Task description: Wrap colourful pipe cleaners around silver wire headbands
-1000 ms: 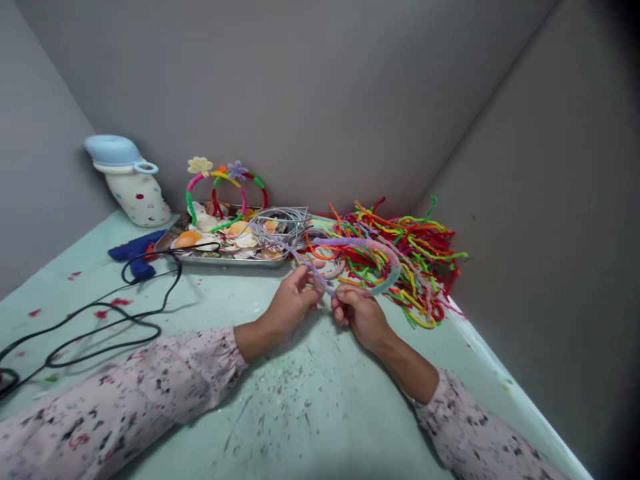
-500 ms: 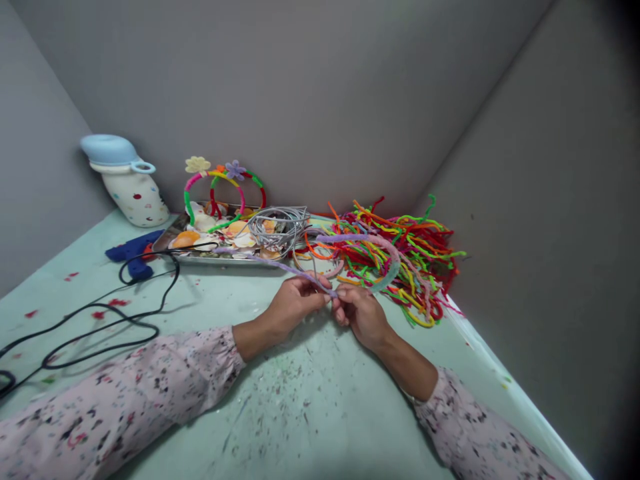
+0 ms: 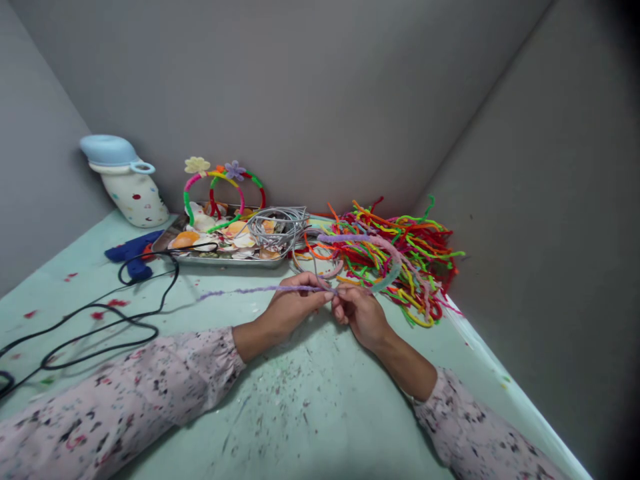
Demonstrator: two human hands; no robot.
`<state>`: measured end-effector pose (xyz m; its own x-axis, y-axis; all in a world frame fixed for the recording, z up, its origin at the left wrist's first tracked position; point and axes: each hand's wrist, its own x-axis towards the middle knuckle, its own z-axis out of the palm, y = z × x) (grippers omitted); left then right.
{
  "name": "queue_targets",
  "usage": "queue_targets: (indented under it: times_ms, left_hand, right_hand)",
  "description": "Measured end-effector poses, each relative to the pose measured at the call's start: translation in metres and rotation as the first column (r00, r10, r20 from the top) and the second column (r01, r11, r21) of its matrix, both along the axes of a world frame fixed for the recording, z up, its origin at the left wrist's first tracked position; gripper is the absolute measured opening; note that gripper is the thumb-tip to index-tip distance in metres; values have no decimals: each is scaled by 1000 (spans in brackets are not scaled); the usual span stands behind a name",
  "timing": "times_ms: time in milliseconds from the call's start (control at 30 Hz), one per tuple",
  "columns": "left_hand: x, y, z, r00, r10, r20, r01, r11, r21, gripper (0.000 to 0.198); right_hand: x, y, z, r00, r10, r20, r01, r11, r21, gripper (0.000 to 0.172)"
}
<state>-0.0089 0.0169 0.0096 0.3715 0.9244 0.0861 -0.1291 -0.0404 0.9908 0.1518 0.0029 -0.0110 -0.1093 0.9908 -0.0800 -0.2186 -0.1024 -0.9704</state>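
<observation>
Above the middle of the table my two hands meet, fingertips nearly touching. My left hand (image 3: 296, 303) is closed in a pinch on a thin purple pipe cleaner (image 3: 250, 290), whose loose end reaches out to the left. My right hand (image 3: 361, 312) pinches a wire hoop (image 3: 393, 257) wrapped in purple, pink and pale green pipe cleaner. From the right fingers the hoop curves up and back leftwards. A bare grey stretch of its wire shows near the left fingers. The exact joint between the fingertips is hidden.
Behind my hands stands a metal tray (image 3: 225, 262) of shells, with a coil of grey wire (image 3: 280, 227) and two decorated hoops (image 3: 243, 200). A pile of colourful pipe cleaners (image 3: 415, 233) lies right. Left are a blue glue gun (image 3: 134, 253), its black cord (image 3: 160, 310) and a bottle (image 3: 133, 190).
The purple pipe cleaner's loose end has swung down and towards me, from over the tray to in front of it. Both hands stay in nearly the same place.
</observation>
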Motion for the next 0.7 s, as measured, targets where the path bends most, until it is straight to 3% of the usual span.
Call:
queue_targets:
  times_ms: [300, 700]
  left_hand:
    - [0, 1, -1, 996, 65, -60, -68, 997, -46, 14]
    - [1, 4, -8, 992, 105, -71, -110, 990, -83, 13]
  right_hand:
    - [0, -1, -8, 999, -33, 43, 31, 998, 48, 21]
    - [-7, -6, 3, 973, -100, 210, 85, 993, 79, 24]
